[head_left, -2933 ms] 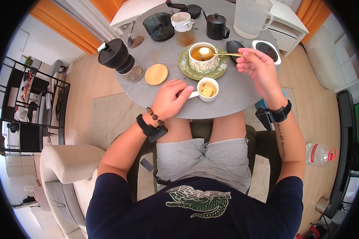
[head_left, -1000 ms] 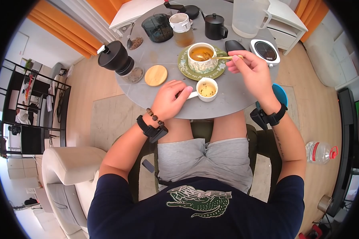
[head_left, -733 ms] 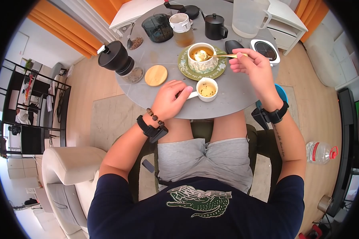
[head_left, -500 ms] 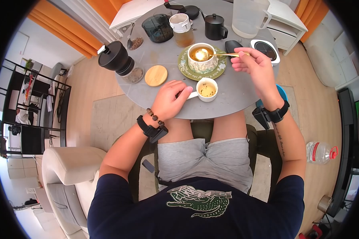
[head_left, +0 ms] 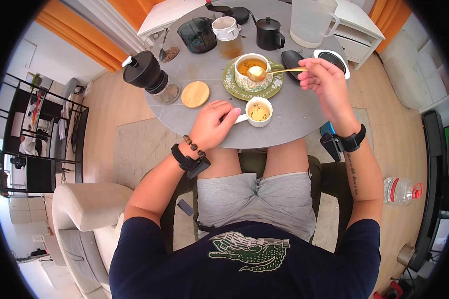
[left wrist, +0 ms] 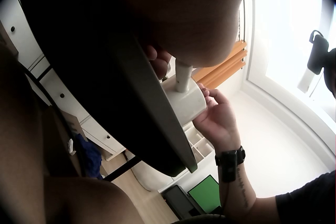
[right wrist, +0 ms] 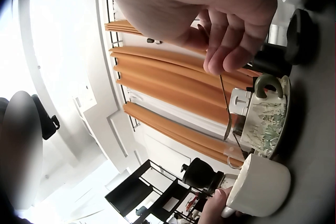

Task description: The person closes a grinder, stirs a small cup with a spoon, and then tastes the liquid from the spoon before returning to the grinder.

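My right hand (head_left: 327,84) pinches the handle of a gold spoon (head_left: 289,70). The spoon's bowl hangs over the near rim of a patterned teacup (head_left: 254,82) of amber tea with dark bits in it. Under that cup lies a green saucer (head_left: 232,89) with white lettering. In the right wrist view the spoon (right wrist: 227,103) shows above the teacup (right wrist: 265,121). My left hand (head_left: 212,122) holds the handle of a small white spouted cup (head_left: 259,113), which stands on the table with pale yellow liquid and dark specks inside. The left wrist view shows this cup (left wrist: 186,106) at the table edge.
Left on the grey table (head_left: 289,127) are a wooden disc lid (head_left: 195,93) and a coffee grinder (head_left: 144,72). Behind stand a dark container (head_left: 198,35), a jar (head_left: 229,42), a black lidded pot (head_left: 270,34) and a clear pitcher (head_left: 312,22). A white scale (head_left: 333,61) sits behind my right hand.
The spoon has come up out of the tea to the teacup's near rim, after dipping and stirring. My right hand has shifted slightly right. The left hand and white cup have stayed put.
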Available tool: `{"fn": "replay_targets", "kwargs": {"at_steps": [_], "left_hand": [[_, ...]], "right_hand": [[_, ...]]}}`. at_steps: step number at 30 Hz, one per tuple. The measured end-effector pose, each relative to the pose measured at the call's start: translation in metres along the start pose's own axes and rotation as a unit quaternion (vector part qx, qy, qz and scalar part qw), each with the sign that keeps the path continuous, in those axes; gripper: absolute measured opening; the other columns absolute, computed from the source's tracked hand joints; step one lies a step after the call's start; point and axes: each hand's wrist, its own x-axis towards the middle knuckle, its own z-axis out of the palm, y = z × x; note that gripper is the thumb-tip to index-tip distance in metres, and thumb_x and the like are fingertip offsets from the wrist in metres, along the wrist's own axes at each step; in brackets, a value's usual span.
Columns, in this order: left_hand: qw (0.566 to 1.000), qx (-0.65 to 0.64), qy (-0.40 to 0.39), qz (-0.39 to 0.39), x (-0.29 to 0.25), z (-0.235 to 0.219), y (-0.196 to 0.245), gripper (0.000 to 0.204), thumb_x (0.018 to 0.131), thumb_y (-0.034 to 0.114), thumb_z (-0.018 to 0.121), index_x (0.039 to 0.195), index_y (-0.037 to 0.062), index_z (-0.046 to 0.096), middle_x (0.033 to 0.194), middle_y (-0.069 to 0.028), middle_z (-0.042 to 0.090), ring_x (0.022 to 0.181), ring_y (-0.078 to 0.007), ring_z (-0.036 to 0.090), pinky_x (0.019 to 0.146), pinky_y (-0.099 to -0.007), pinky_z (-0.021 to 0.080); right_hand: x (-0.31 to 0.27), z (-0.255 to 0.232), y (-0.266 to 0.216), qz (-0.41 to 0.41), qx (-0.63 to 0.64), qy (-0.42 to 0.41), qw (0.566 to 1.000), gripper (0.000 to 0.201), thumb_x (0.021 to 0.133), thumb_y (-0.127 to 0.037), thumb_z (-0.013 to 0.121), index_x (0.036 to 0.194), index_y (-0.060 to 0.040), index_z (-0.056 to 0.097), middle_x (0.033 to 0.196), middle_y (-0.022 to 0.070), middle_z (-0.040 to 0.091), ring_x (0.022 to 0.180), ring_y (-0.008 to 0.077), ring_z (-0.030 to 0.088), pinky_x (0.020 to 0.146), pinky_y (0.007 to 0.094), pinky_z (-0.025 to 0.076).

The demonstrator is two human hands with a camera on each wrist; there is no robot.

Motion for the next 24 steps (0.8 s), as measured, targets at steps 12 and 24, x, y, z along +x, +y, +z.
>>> {"fn": "replay_targets", "kwargs": {"at_steps": [12,24], "left_hand": [[1.000,0.002,0.005,-0.005,0.000,0.000,0.002,0.034,0.109,0.024,0.066,0.087,-0.0011,0.068,0.076,-0.0140,0.061,0.076,-0.0332,0.057,0.077,-0.0450,0.048],[1.000,-0.001,0.010,-0.005,0.001,0.000,0.003,0.034,0.109,0.025,0.066,0.086,-0.0007,0.067,0.075,-0.0137,0.060,0.075,-0.0331,0.057,0.077,-0.0446,0.048]], "right_hand": [[-0.022,0.013,-0.021,-0.087,-0.153,-0.074,0.982,0.019,0.108,-0.015,0.065,0.109,-0.0026,0.080,0.080,-0.0018,0.070,0.074,0.0052,0.061,0.068,0.0238,0.050],[-0.046,0.026,-0.036,-0.344,-0.340,-0.129,0.865,0.013,0.102,-0.003,0.069,0.109,0.0023,0.079,0.081,0.0059,0.073,0.071,0.0096,0.065,0.068,0.0270,0.052]]}}
